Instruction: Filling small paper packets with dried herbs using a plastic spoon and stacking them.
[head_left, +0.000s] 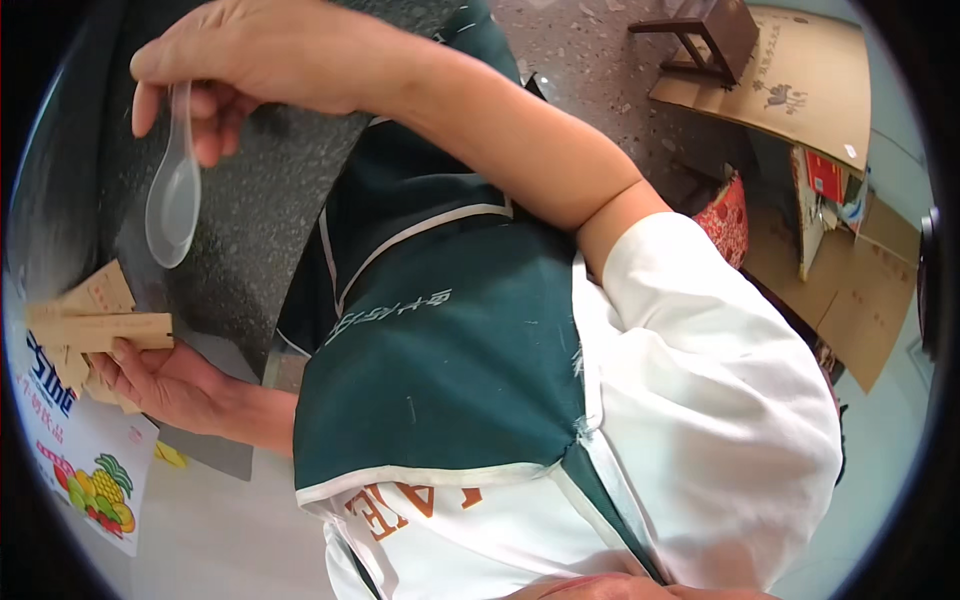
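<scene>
My right hand (247, 60) is at the upper left over a dark speckled countertop (247, 217). Its thumb and fingers pinch the handle of a translucent plastic soup spoon (174, 202), whose bowl hangs down in the picture. At the lower left my left hand (169, 382) grips a narrow brown kraft-paper packet (127, 331) between thumb and fingers. Several more brown paper packets (101, 292) lie fanned around and under it, some partly hidden by the hand. The packets overlap a white printed carton (97, 465) with fruit pictures.
A grey panel (217, 442) and a small yellow item (171, 454) are beside the carton. Across the speckled floor, a brown wooden stool (705, 41) rests on cardboard (810, 90). Nearby are a red patterned item (726, 217) and more flattened cardboard (862, 307).
</scene>
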